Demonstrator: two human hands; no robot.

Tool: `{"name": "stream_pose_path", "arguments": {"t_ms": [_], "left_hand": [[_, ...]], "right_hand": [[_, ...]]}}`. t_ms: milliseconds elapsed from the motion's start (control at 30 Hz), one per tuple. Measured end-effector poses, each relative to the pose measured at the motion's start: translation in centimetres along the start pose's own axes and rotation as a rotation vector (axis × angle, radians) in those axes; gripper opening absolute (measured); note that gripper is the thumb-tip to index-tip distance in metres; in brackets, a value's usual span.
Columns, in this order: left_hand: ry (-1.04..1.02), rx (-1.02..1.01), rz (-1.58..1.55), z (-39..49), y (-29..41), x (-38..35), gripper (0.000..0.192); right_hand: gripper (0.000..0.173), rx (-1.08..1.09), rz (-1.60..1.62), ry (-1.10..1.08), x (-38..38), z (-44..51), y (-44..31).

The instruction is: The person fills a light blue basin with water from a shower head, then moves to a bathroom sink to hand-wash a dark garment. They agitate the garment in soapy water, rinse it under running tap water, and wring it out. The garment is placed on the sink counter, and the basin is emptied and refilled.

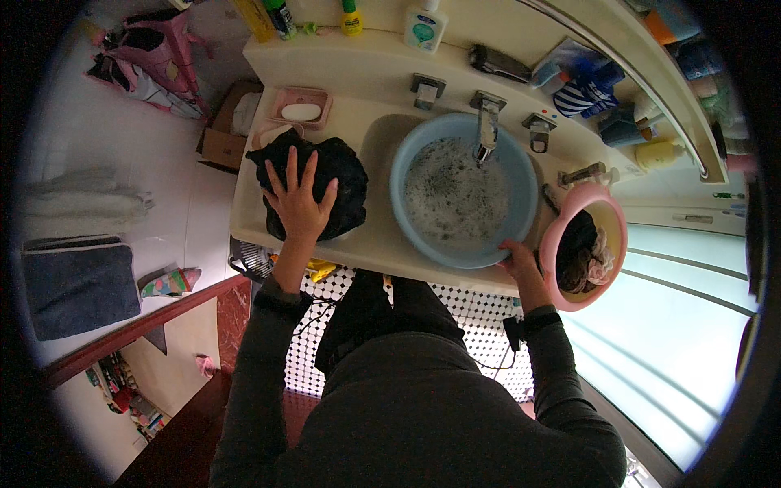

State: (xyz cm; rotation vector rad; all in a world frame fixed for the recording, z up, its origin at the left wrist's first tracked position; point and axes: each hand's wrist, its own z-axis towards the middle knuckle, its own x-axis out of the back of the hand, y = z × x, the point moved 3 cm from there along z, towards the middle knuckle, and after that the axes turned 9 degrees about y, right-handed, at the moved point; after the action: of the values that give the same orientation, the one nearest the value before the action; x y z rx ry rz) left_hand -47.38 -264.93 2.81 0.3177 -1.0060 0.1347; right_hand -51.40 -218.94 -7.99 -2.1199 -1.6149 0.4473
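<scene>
My left hand (299, 204) lies with spread fingers on top of a wet-looking black cloth bundle (345, 183) on the left part of the washbasin counter (372, 244). In the sink stands a light blue plastic basin (399, 226) of sudsy, greyish water (457, 195), under the chrome faucet (488, 125). My right hand (518, 262) grips the basin's rim at its near right side, thumb over the edge. Right of that hand, a pink plastic basin (549, 262) holds dark cloth (576, 244) and a pale pink ruffled piece (601, 259).
A pink soap dish (326, 113) with white soap (301, 111) sits behind the black cloth. Two tap handles (427, 91) flank the faucet. Bottles, a lotion bottle (425, 27) among them, line the back ledge. A cardboard box (223, 143) stands at the left, a glass shower panel (665, 317) at the right.
</scene>
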Motion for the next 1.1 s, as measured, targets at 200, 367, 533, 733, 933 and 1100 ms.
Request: {"name": "stream_pose_path", "arguments": {"t_ms": [200, 367, 533, 733, 933, 1100], "left_hand": [[0.112, -0.039, 0.002, 0.2, -1.0, -1.8, 0.049], [0.105, -0.041, -0.012, -0.5, -1.5, -2.7, 0.051], [0.017, -0.01, 0.042, -0.1, -0.3, -1.3, 0.051], [-0.198, -0.199, -0.64, 0.3, 7.2, -0.2, 0.059], [-0.34, -0.008, -0.562, -0.6, 13.2, -8.4, 0.08], [-0.791, 0.408, -0.382, 1.0, 10.5, -15.4, 0.081]], "right_hand": [[0.042, -0.005, 0.028, -0.024, -0.1, 0.0, 0.1], [0.044, 0.044, 0.035, -0.081, -0.2, 0.0, 0.0], [0.045, 0.061, -0.004, 0.021, 0.1, 0.1, 0.2], [0.046, 0.039, 0.015, 0.029, -0.3, 0.0, 0.4], [0.045, 0.049, -0.033, 0.126, -0.7, -0.3, 0.8], [0.045, 0.654, -0.041, 0.272, -1.5, -0.3, -0.2]]}}
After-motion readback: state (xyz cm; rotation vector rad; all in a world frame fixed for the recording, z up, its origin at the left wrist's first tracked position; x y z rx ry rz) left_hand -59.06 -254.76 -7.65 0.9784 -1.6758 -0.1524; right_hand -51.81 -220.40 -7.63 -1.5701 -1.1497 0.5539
